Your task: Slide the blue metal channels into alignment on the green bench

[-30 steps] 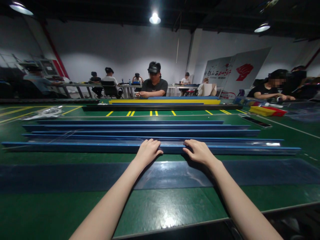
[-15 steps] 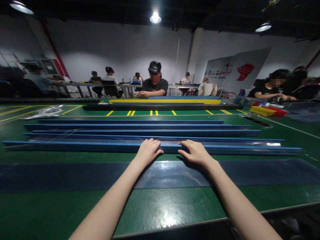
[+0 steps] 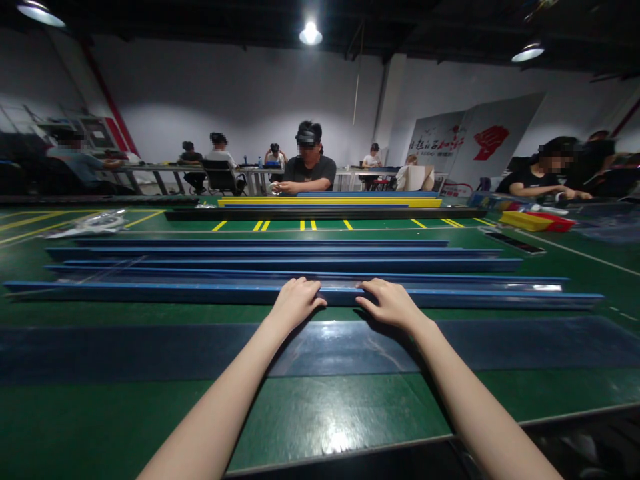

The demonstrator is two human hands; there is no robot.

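Note:
A long blue channel strip lies crosswise on the green table. My left hand grips its near wall left of the middle, fingers over the top edge and thumb on the near side. A short way to the right, my right hand holds the same wall in the same manner. The fingertips of both hands are hidden inside the channel. Between my forearms and the strip, a flat, clear bluish plastic sheet stretches across the table. Just beyond the held strip lie more blue strips.
A black strip and a yellow strip lie farther back, near a seated person. At right are a phone and yellow and red trays. Crumpled clear plastic sits at left. Another person works at far right.

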